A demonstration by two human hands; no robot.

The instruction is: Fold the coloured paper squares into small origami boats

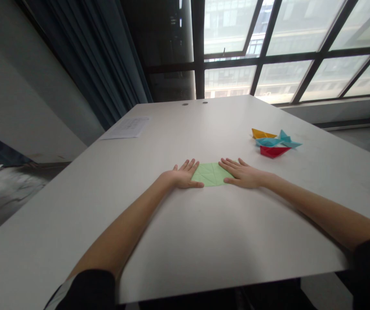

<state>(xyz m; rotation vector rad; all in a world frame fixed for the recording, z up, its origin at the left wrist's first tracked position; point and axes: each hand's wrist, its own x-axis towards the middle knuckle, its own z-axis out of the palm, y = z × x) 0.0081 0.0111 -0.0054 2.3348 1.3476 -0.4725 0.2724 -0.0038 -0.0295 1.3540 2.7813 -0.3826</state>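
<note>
The left hand (187,175) and right hand (243,175), both spread open, are resting flat on opposite ends of the green paper (213,174), its longer axis seemingly running between them.

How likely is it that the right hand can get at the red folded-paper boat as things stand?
Probably yes: nothing visible stands between the right hand and the red boat, though the hand rests on the pale-green creased paper sheet.
</note>
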